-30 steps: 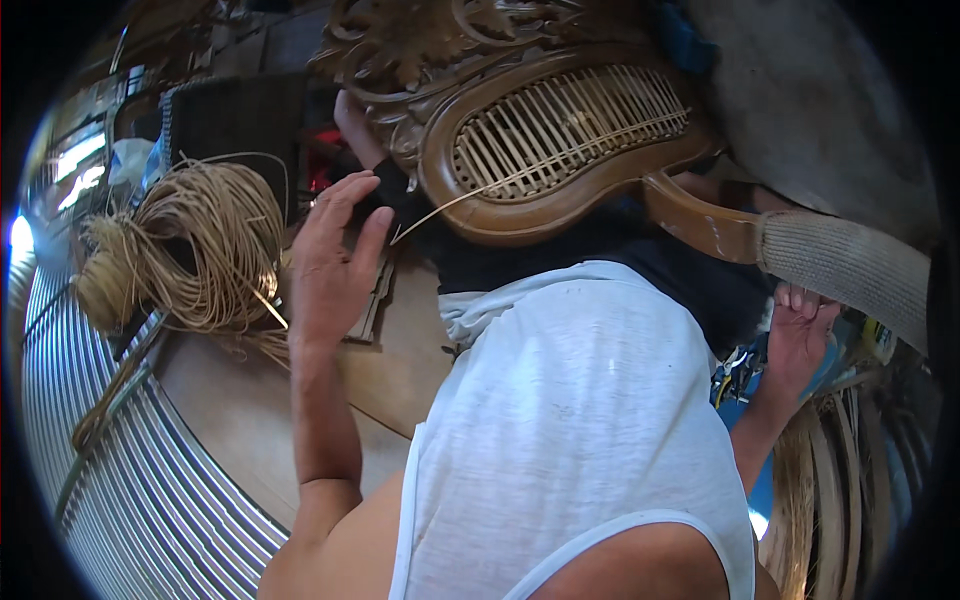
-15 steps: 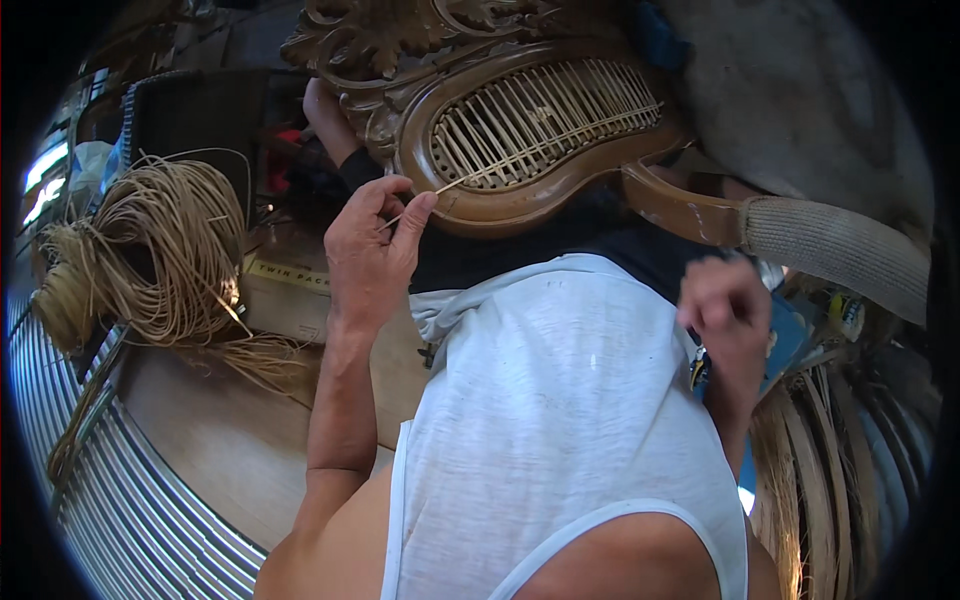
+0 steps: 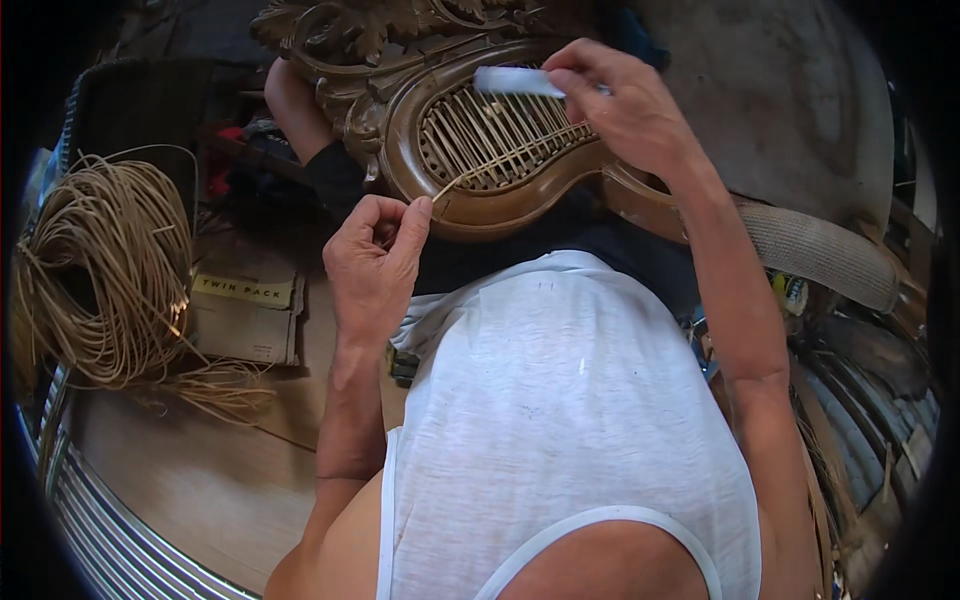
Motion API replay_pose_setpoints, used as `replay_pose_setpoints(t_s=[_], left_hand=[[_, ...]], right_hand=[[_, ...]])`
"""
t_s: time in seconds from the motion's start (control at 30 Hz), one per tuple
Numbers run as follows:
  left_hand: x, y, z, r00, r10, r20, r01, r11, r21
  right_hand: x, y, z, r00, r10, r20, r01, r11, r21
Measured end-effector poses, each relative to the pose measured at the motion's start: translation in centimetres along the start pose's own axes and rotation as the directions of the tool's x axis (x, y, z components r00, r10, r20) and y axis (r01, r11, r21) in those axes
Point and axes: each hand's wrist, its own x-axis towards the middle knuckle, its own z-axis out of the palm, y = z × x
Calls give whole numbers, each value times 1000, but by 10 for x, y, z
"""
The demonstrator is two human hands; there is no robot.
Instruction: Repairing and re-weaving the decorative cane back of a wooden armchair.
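Note:
A brown carved wooden chair frame (image 3: pixel 490 222) lies across my lap. Its curved opening carries pale cane strands (image 3: pixel 500 130) running side by side, with others crossing them along the near edge. Between thumb and forefinger my left hand (image 3: pixel 372 255) pinches the end of a cane strand (image 3: pixel 447 188) drawn out from the opening's near left. Over the far part of the opening, my right hand (image 3: pixel 640 115) grips a flat whitish tool (image 3: pixel 515 81); motion blurs it, so its exact kind is unclear.
A large coil of cane (image 3: pixel 110 270) sits at the left, beside a cardboard box (image 3: pixel 240 325). A woven-covered curved arm (image 3: pixel 820 250) extends right from the frame. Carved scrollwork (image 3: pixel 365 40) rises at the far left of the frame. Loose strips (image 3: pixel 820 470) lie at lower right.
My right hand has risen from beside my right hip to above the chair frame, now with the whitish tool showing in it. The left hand keeps its pinch on the cane strand.

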Motion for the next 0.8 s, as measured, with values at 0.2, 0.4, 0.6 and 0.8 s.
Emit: replay_pose_setpoints(t_s=[0.2,0.4,0.6,0.8], left_hand=[[8,-12,-5,997,-52,60,57,995,-83],[16,-18,-12,986,-80,145,103,982,-159],[16,-20,-14,985,-75,158,100,983,-155],[15,-21,-15,989,-41,144,62,988,-145]], right_hand=[[23,7,-12,1000,10,-18,-11,998,-63],[22,17,-17,980,-104,170,147,952,-268],[25,24,-24,941,-109,321,223,912,-345],[24,21,-22,989,-69,134,116,919,-377]])
